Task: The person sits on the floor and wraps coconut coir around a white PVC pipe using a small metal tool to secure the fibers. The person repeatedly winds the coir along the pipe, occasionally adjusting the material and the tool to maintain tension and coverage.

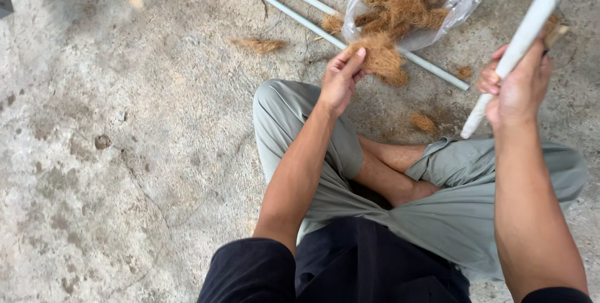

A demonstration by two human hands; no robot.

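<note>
left hand [340,81] pinches coir tuft [382,59], right hand [519,84] grips pipe [525,34]

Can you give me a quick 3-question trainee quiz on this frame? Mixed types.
1. True or false: the right hand grips a white pipe.
2. What does the left hand pinch? A) a brown fibre clump B) a metal bolt C) a red rag
3. Fill in: more fibre sits in a clear plastic ___ on the concrete floor.

Key: 1 true; 2 A; 3 bag. Two more thin white pipes lie on the floor beside it.
</note>
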